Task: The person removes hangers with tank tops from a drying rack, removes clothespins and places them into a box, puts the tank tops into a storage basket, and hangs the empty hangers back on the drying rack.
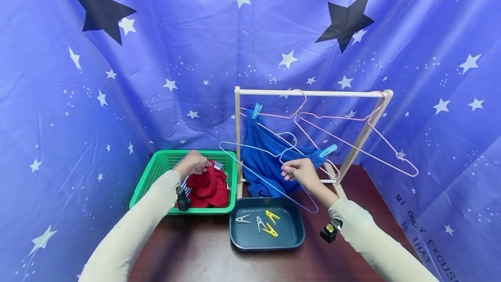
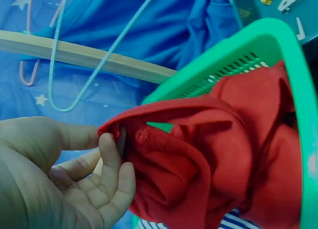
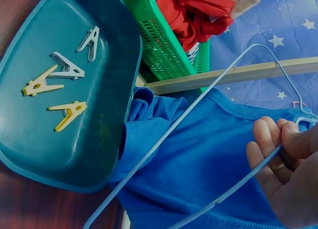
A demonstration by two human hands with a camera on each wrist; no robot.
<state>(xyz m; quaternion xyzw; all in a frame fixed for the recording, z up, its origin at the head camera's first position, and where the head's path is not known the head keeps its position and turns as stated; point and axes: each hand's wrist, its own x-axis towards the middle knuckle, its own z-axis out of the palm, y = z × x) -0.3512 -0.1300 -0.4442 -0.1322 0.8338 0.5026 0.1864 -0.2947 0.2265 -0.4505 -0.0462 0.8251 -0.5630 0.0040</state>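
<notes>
In the green basket (image 1: 135, 195) lies a red garment (image 1: 213, 186), and my left hand (image 1: 194, 163) pinches its ribbed edge between thumb and fingers. The left wrist view shows that red garment (image 2: 223, 154) partly lifted, the rest heaped in the basket. My right hand (image 1: 299, 172) holds a light blue wire hanger (image 1: 250, 146) near its neck, in front of the rack. Behind it, a blue garment (image 1: 260, 147) hangs from a pink hanger (image 1: 274, 115), fastened by two blue clothespins, one (image 1: 256, 111) at each end.
A wooden rack (image 1: 270, 92) stands at the back, with another pink hanger (image 1: 391, 166) at its right. On the brown table (image 1: 195, 247), a dark tray (image 1: 266, 246) holds grey and yellow clothespins (image 1: 270, 230). Striped cloth (image 1: 187, 189) lies beneath the red garment.
</notes>
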